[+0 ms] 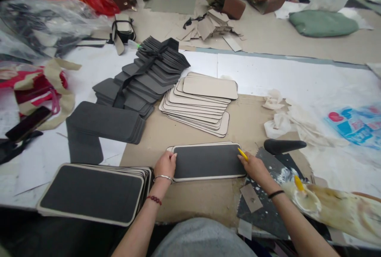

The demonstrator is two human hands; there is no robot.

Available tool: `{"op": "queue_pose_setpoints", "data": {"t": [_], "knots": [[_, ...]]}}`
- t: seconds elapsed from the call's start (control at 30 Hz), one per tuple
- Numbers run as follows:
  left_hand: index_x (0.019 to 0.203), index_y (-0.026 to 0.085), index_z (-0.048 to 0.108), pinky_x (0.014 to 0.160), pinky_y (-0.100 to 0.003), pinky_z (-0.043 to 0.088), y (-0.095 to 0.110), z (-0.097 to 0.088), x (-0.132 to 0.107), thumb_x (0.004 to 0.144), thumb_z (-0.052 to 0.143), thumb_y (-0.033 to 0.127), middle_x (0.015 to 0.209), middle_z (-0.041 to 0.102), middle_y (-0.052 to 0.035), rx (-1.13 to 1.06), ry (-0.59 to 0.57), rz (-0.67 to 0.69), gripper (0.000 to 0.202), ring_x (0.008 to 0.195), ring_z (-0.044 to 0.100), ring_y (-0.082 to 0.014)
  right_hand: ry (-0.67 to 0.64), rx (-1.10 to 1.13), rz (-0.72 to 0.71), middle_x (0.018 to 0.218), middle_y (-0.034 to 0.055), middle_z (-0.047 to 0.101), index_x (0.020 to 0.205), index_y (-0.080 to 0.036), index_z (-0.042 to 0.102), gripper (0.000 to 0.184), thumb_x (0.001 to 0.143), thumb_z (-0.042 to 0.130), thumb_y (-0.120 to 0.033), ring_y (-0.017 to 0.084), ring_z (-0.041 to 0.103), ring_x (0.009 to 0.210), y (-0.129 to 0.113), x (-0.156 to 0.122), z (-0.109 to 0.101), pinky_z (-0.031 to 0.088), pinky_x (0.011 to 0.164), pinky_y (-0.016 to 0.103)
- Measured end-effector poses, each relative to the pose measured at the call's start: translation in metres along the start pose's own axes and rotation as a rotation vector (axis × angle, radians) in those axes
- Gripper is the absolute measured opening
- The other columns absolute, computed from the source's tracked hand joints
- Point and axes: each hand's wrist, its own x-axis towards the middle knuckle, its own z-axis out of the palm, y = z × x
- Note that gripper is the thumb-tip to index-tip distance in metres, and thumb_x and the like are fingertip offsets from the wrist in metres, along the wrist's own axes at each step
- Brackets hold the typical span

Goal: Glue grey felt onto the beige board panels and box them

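A beige board with a dark grey panel lying on top of it rests on the brown cardboard in front of me. My left hand is curled against its left end, fingertips pressing the edge. My right hand presses the right end and grips a thin yellow stick between its fingers. To the left sits a stack of boards faced with the dark panels. Behind lie a fanned stack of bare beige boards and piles of loose dark grey panels.
A glue-smeared dish with a yellow-handled brush lies at the right on a dark mat, near a black handle and crumpled white paper. A phone lies far left. Plastic bags, brown bags and scraps crowd the back.
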Motion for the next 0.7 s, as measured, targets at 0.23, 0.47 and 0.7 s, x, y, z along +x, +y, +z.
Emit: {"op": "queue_pose_setpoints", "data": {"t": [0.23, 0.47, 0.7], "knots": [[0.074, 0.02, 0.054, 0.06, -0.026, 0.035, 0.003, 0.004, -0.004, 0.084, 0.041, 0.032, 0.073, 0.062, -0.0045, 0.075, 0.05, 0.03, 0.02, 0.069, 0.056, -0.0172, 0.01, -0.005, 0.025, 0.082, 0.0111, 0.065, 0.097, -0.016, 0.056, 0.03, 0.087, 0.036, -0.037, 0.021, 0.062, 0.079, -0.005, -0.003, -0.004, 0.037, 0.065, 0.025], [0.069, 0.019, 0.054, 0.058, -0.025, 0.034, -0.002, 0.008, 0.0, 0.082, 0.044, 0.028, 0.065, 0.059, -0.0029, 0.055, 0.09, 0.096, 0.019, 0.061, 0.052, -0.0158, 0.024, 0.05, 0.068, 0.089, 0.0124, 0.066, 0.095, -0.017, 0.057, 0.03, 0.087, 0.039, -0.039, 0.021, 0.061, 0.086, -0.015, -0.01, -0.012, 0.038, 0.069, 0.025], [0.065, 0.019, 0.052, 0.057, -0.024, 0.035, -0.003, 0.007, 0.002, 0.08, 0.046, 0.028, 0.061, 0.055, -0.0009, 0.019, 0.092, 0.1, 0.018, 0.06, 0.051, -0.0151, 0.038, 0.052, 0.069, 0.092, 0.0137, 0.065, 0.099, -0.016, 0.055, 0.03, 0.088, 0.039, -0.038, 0.022, 0.061, 0.09, -0.016, -0.015, -0.012, 0.039, 0.07, 0.026]]}}
